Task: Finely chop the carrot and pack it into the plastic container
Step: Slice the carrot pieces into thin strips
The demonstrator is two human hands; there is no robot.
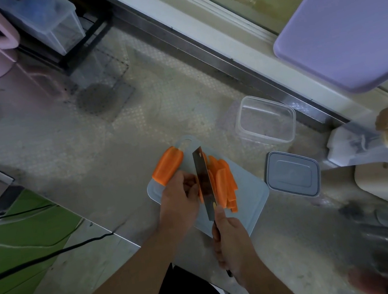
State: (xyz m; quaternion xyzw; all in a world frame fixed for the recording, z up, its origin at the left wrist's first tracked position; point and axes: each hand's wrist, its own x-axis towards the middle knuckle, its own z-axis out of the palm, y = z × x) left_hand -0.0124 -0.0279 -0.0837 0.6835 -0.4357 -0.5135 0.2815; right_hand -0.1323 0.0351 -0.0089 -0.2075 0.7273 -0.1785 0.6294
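**A:** Reading from the left, what do I have beside the left hand?

**B:** A thick unpeeled-looking orange carrot chunk (167, 165) lies just beyond the left hand (179, 203), on the far-left corner of the pale grey plastic cutting board (250, 201). That hand has its fingers curled down on a carrot piece hidden under them, pressed against the flat of the blade.

**A:** And between the hands?

**B:** The steel-bladed kitchen knife (205, 182) stands edge-down, its long axis running away from me. The right hand (234, 243) is wrapped round its dark handle, with one finger reaching up onto the base of the blade.

**A:** To the right of the blade?

**B:** The long orange carrot slabs (225, 182) lie stacked, parallel to the blade, touching one another. I judge fine chopping barely begun: these are lengthwise slabs, not dice.

**A:** What does the next cut depend on?

**B:** On my view, the slabs lie along the knife rather than across it, so they need turning or the blade does. The left hand is nearer the piece under the knife.

**A:** And the destination?

**B:** The clear rectangular plastic container (265, 119) stands open beyond and right of the right hand, holding no carrot; its grey lid (291, 174) lies just right of the board.
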